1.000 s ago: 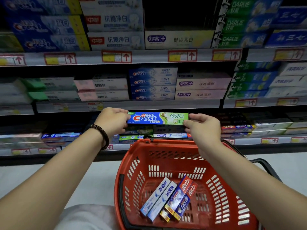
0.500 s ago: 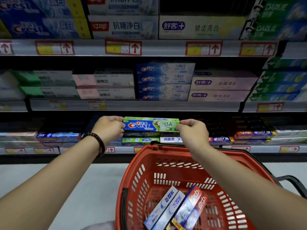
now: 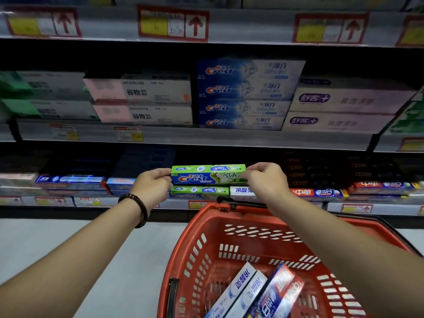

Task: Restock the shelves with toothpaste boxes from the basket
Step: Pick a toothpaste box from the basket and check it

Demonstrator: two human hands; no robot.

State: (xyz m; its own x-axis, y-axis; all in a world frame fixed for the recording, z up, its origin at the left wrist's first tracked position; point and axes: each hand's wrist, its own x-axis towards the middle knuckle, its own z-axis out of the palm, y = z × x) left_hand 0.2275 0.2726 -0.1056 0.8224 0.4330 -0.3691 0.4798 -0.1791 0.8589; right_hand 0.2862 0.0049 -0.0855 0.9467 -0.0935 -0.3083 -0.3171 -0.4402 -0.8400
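Gripping with curled fingers (image 3: 164, 174) of the left hand (image 3: 152, 183) at one short end, and with curled fingers (image 3: 251, 171) of the right hand (image 3: 265, 180) at the other, a green Crest box (image 3: 207, 174). Held level, long axis running left to right, printed front facing the camera, logo toward the left, green top face showing. Spanning the gap between both sets of fingertips, middle bare. Positioned at the front of the lowest shelf (image 3: 174, 204), directly above a matching green box (image 3: 199, 191); touching it or not, cannot tell. Just right of that, a white-and-blue box (image 3: 241, 191). On the left wrist, a dark beaded bracelet (image 3: 137, 208). Nearer the camera, a red basket (image 3: 206, 228) holding slanted toothpaste boxes (image 3: 238, 288).
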